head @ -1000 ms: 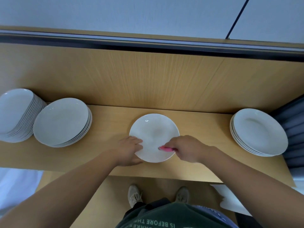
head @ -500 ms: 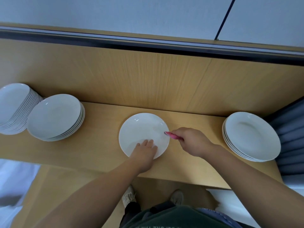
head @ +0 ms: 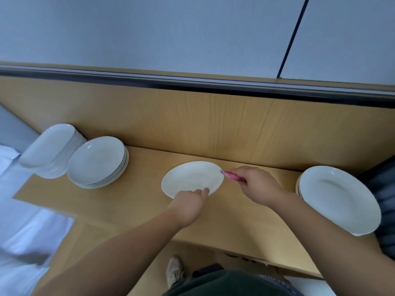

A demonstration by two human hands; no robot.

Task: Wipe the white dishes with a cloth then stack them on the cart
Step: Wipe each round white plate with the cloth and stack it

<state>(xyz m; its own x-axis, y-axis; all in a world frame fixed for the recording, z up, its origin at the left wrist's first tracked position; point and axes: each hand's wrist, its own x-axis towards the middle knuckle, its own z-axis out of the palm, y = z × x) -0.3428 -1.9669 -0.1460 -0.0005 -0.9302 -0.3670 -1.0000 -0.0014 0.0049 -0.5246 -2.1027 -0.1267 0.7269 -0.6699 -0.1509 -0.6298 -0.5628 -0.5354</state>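
One white plate (head: 192,178) lies mid-counter (head: 139,201), stiff, slick, likely breakable: left hand (head: 188,207) curls fingers onto its near rim, the safest hold, while right hand (head: 258,184) clenches a pink cloth (head: 232,175) at its right edge.

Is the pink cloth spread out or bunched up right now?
Bunched up: the right grip holds the pink cloth, and only a small wad pokes out at the right rim of the lone plate.

White plate (head: 192,178), pink cloth (head: 232,175), light wood-grain shelf (head: 136,195), pale grey-blue wall (head: 171,28).
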